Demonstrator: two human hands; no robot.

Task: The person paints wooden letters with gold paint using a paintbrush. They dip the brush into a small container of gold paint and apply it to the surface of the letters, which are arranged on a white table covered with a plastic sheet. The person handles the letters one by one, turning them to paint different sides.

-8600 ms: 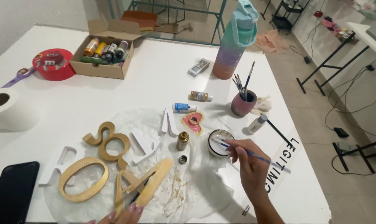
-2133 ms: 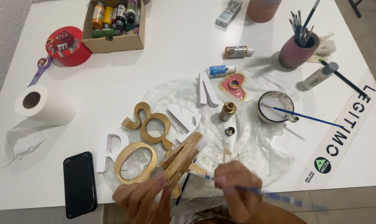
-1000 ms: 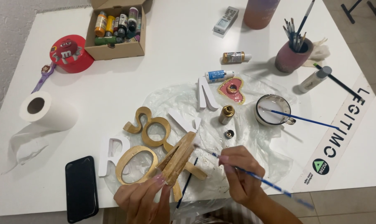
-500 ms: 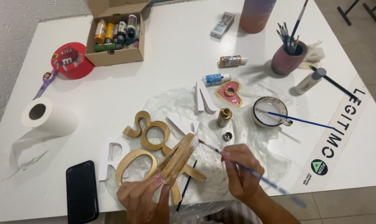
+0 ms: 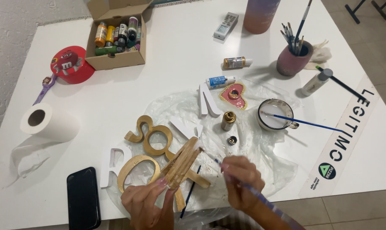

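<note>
My left hand (image 5: 146, 203) holds a gold-painted wooden letter (image 5: 182, 164) tilted up on its edge over a clear plastic sheet (image 5: 261, 157). In my right hand (image 5: 240, 181) is a thin blue paintbrush (image 5: 218, 162), whose tip touches the upper end of that letter. A gold ampersand (image 5: 152, 136) and a gold letter O (image 5: 137, 170) lie just left of it. A white letter R (image 5: 112, 164) lies further left. A small open gold paint bottle (image 5: 228, 120) stands on the sheet, its cap (image 5: 231, 140) beside it.
A black phone (image 5: 83, 198) lies near the front edge and a paper roll (image 5: 48, 123) at left. A box of paint bottles (image 5: 116, 36), a red tin (image 5: 67, 64), a brush cup (image 5: 293, 57), a water cup (image 5: 276, 114) and a pink heart (image 5: 233, 94) stand farther back.
Over the past seconds my view has drifted slightly. My right hand has brought the brush from the water cup to the held letter, and the tip now rests on its upper end.
</note>
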